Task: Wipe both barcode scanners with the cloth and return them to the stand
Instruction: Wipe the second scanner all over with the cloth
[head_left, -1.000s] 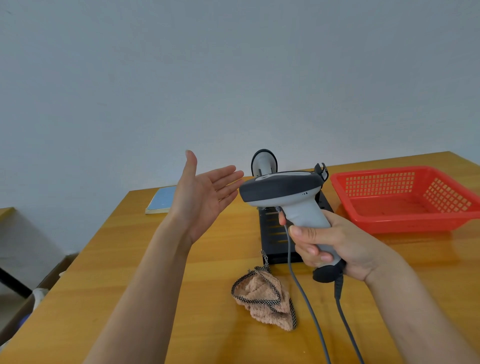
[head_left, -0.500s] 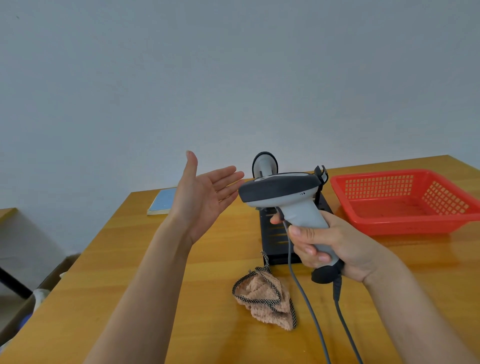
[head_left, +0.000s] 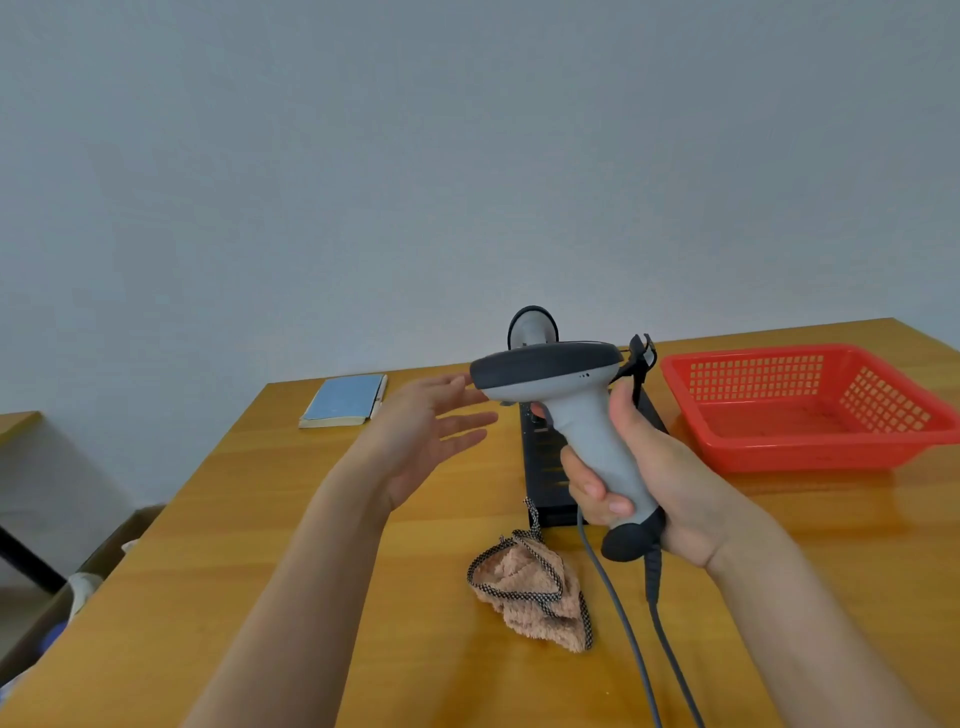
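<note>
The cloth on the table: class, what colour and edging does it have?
The cloth is peachy pink with a black-and-white checked border, seen in the head view.

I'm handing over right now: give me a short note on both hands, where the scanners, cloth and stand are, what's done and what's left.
Right hand grips the grey scanner by its handle, raised above the table.
Left hand open, holding nothing, fingertips near the scanner's head.
Cloth lies crumpled on the table, untouched.
Second scanner sits at the black stand, partly hidden.
Whether either scanner has been wiped doesn't show.
Left: pick up the cloth, wipe, dock this scanner.
</note>
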